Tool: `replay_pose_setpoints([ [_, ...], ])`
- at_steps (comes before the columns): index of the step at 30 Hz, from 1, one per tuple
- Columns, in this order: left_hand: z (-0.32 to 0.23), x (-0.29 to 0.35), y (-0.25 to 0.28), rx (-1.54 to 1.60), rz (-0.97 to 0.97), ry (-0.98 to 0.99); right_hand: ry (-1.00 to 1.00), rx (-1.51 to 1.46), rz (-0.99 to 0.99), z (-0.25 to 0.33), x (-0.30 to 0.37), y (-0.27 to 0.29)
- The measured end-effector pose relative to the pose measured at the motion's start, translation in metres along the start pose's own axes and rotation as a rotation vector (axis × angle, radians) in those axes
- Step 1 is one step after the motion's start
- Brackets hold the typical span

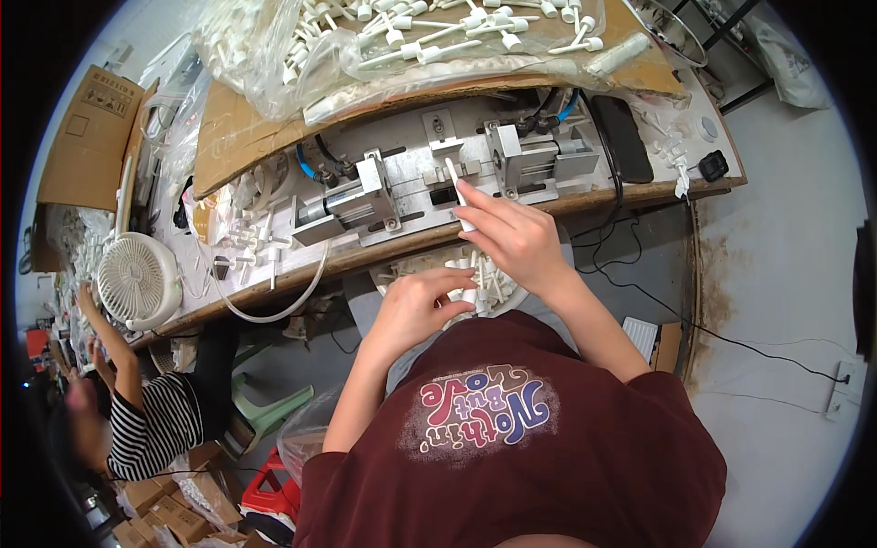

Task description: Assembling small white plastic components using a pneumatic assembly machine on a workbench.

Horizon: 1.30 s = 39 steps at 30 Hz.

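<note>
My right hand point(513, 236) is raised in front of the workbench edge and pinches a slim white plastic stick point(456, 189) that points up toward the metal press fixture point(438, 178). My left hand point(418, 304) sits lower, over my lap, closed around a bundle of white plastic parts point(481, 279). More of these white parts lie in a container on my lap, mostly hidden by both hands. The fixture has two grey clamp blocks, one on each side of a central slot, with blue hoses behind.
A clear bag of white stick parts point(402, 36) lies on brown cardboard at the back. A black phone point(621, 137) rests at the right of the bench. A white fan point(137, 279) stands at the left. Another person in a striped sleeve point(151, 425) works at lower left.
</note>
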<state>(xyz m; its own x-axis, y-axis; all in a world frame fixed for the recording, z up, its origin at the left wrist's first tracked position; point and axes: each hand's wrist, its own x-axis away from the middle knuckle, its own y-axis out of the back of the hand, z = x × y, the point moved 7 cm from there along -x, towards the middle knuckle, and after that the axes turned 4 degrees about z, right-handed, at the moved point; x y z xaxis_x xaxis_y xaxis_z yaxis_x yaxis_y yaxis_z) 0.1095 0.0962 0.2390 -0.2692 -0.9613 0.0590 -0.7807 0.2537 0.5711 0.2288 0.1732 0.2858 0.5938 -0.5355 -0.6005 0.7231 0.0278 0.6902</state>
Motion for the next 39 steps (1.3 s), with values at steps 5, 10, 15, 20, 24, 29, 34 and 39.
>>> replay_pose_setpoints([
  [5, 0.005, 0.004, -0.015, -0.031, 0.007, 0.042, 0.039, 0.186, 0.137, -0.003, -0.001, -0.030],
  [10, 0.003, 0.001, -0.016, -0.077, 0.035, 0.031, 0.068, 0.360, 0.171, 0.001, -0.012, -0.039],
  [15, -0.002, -0.002, -0.020, -0.079, -0.004, -0.035, 0.039, 0.324, 0.200, 0.001, -0.019, -0.046],
  [20, -0.001, -0.001, -0.026, -0.085, -0.057, -0.110, 0.015, 0.249, 0.214, -0.002, -0.020, -0.045],
  [24, -0.002, 0.000, -0.027, -0.091, -0.079, -0.148, 0.021, 0.262, 0.235, 0.004, -0.028, -0.041],
  [29, -0.003, 0.000, -0.025, -0.097, -0.107, -0.158, 0.031, 0.273, 0.230, 0.002, -0.027, -0.040],
  [34, 0.003, 0.005, -0.026, -0.062, -0.098, -0.086, 0.035, 0.290, 0.234, 0.000, -0.021, -0.041],
  [39, 0.005, 0.012, -0.019, -0.078, -0.195, -0.133, 0.080, 0.041, 0.343, 0.005, -0.017, -0.022],
])
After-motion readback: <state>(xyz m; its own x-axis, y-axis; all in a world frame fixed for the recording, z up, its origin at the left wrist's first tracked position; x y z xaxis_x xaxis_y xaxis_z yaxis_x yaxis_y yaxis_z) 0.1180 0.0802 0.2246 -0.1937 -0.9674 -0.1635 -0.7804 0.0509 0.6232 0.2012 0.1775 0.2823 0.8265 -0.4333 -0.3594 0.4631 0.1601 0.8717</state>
